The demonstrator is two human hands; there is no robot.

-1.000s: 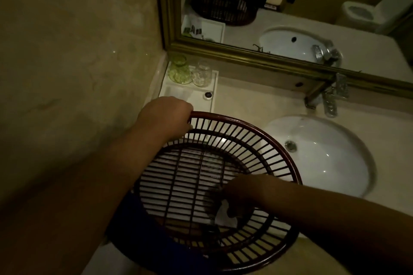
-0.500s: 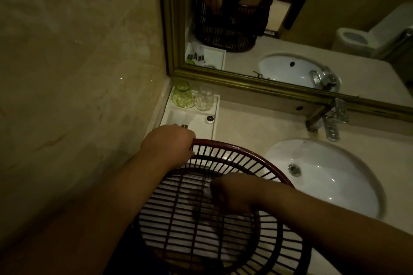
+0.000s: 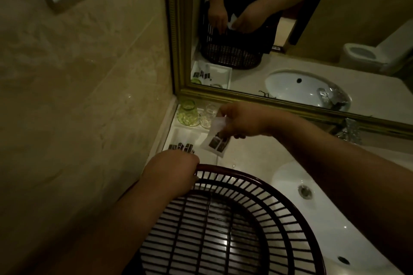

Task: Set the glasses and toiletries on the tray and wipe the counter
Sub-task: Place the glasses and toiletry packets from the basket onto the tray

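A white tray [image 3: 178, 135] lies in the counter's back left corner. A green glass [image 3: 187, 113] and a clear glass [image 3: 207, 116] stand upside down at its far end. Several small dark toiletry packets [image 3: 182, 147] lie at its near end. My right hand [image 3: 240, 119] hangs above the tray's right edge, shut on a white toiletry sachet [image 3: 215, 139] that dangles from my fingers. My left hand [image 3: 172, 169] grips the far rim of a dark slatted basket [image 3: 234, 219] in front of me.
A white sink basin [image 3: 312, 203] is sunk in the beige counter [image 3: 252, 156] at the right, with a chrome tap [image 3: 349, 130] behind it. A gold-framed mirror [image 3: 290, 29] runs along the back wall. A tiled wall closes the left side.
My right hand has come up out of the basket with the sachet and moved back and left toward the tray. My left hand has stayed on the basket rim.
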